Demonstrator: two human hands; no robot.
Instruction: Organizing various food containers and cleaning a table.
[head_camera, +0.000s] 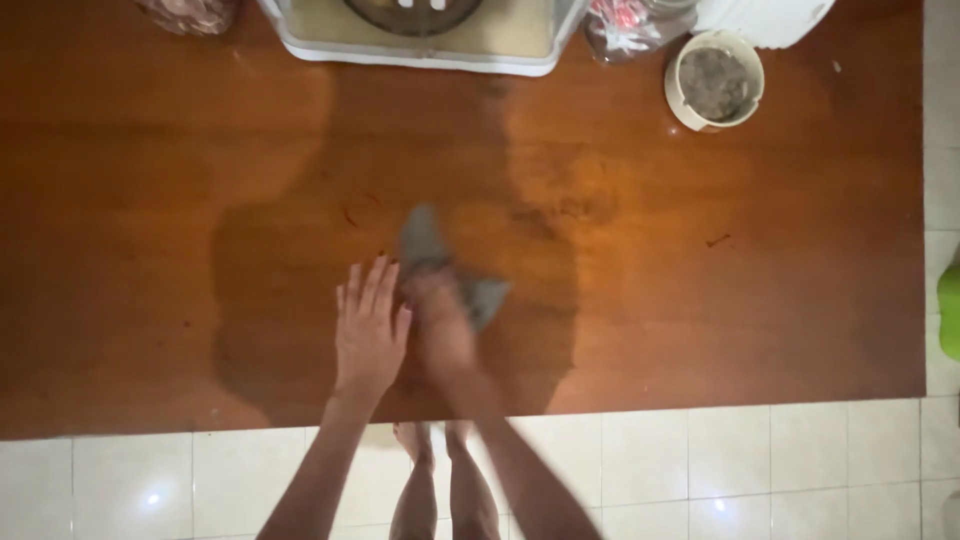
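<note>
Grey cloth is pressed on wooden table by blurred right hand, fingers curled over it; left hand laid flat beside, fingers spread.

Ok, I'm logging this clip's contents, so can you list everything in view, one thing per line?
table: one, reddish-brown wood, fills most of the view, with a darker patch around the hands
cloth: one, grey, crumpled, middle of the table, under the right hand
tray: one, white-rimmed, top edge, holding a dark round thing cut off by the frame
cup: one, cream, top right, dark contents
plastic bags: two, clear, top left corner and top right of the tray
white thing: one, top right, mostly cut off
floor tiles: white, below and right of the table
green thing: one, right edge
left hand: flat on the table, beside the cloth
right hand: blurred, on the cloth
bare feet: two, by the table edge
</note>
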